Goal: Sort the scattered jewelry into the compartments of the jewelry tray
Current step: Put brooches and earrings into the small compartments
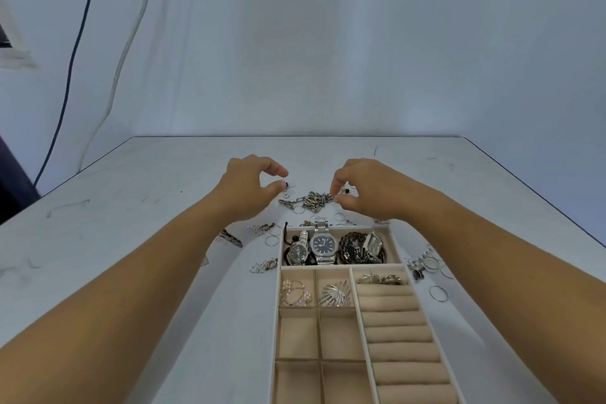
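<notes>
Several compartments of the jewelry tray (328, 266) are being filled; a chain (311, 200) is being pinched by the right hand (364, 190), the left hand (249, 184) is being held apart and empty, and loose pieces (262, 266) are being left scattered.

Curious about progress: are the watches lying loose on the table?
No, the watches sit inside the far compartment of the tray.

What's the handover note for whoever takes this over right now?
Left hand: open, curved over small pieces, nothing visibly held.
Right hand: pinches one end of the silver link chain on the white table, beyond the beige compartment tray.
Done: silver watches in far compartment; pearl pieces, silver brooch, rings placed.
Left: chain, thin silver hoops, other loose pieces around the tray; four small compartments empty.
</notes>
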`<state>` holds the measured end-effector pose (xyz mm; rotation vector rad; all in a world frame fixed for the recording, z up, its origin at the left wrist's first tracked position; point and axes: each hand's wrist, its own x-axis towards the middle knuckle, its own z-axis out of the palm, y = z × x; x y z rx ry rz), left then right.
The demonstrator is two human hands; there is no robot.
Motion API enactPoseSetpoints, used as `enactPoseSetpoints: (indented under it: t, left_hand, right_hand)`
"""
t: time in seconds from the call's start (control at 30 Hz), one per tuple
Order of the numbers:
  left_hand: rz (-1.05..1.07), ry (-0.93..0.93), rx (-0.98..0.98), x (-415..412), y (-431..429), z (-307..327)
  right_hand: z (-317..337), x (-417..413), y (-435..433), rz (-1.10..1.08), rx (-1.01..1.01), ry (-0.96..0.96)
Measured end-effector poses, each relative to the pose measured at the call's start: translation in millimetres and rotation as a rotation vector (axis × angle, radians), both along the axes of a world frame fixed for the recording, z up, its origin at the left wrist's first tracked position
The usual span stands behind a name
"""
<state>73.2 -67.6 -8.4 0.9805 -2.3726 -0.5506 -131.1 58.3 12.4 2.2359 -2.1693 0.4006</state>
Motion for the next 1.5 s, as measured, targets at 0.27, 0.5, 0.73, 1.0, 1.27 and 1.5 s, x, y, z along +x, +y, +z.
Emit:
enactPoseSetpoints:
  t: [0.27, 0.5, 0.73, 1.0, 1.27, 1.5]
  left_hand:
    - [0.057, -0.11, 0.067, -24.2, -46.2, -24.7]
    - [0.056, -0.146, 0.042, -37.1, -56.5, -27.9]
    - [0.064, -0.101, 0.025, -34.4, -51.8, -25.8]
    - [0.031, -0.003, 0.046, -28.6, -35.9, -11.3]
    - [-0.038, 0.124, 0.006, -26.8, -10.4, 13.0]
    - [-0.087, 0.157, 0.047, -34.8, 3.2, 21.5]
  right_hand:
    - [-20.1, -13.9, -41.3, -0.018, 0.045, -0.014]
    - [-33.1, -16.0, -49.5, -0.026, 0.04, -0.089]
    - [-26.8, -15.1, -48.3, -0.007, 0.063, -0.035]
    - [-25.4, -11.2, -46.1, -0.04, 0.057, -0.018]
    - [-11.8, -27.2, -38.9, -0.096, -0.002, 0.018]
    - [-10.4, -47.4, -38.8, -0.193, 0.037, 0.129]
